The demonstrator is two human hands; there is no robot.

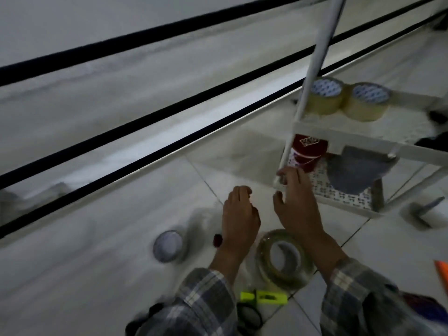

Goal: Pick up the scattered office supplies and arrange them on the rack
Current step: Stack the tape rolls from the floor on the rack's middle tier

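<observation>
A white tiered rack [315, 128] stands at the right. Two clear tape rolls [346, 100] sit on its upper shelf. A red-and-white container [306, 151] and a grey sheet [356, 170] lie on the lower shelf. My right hand [297, 204] reaches toward the lower shelf's front corner with fingers extended, holding nothing. My left hand [240, 217] hovers over the floor, fingers loosely bent, empty. A large clear tape roll [282, 259] lies on the tiles under my wrists. A small grey roll [168, 246], a yellow highlighter [264, 297] and a small red item [217, 239] lie nearby.
A white wall with dark stripes [145, 132] runs diagonally behind the floor tiles. A black ring-shaped object [249, 316] lies below the highlighter. An orange item [442, 270] shows at the right edge. A grey tool [424, 209] rests on the floor right of the rack.
</observation>
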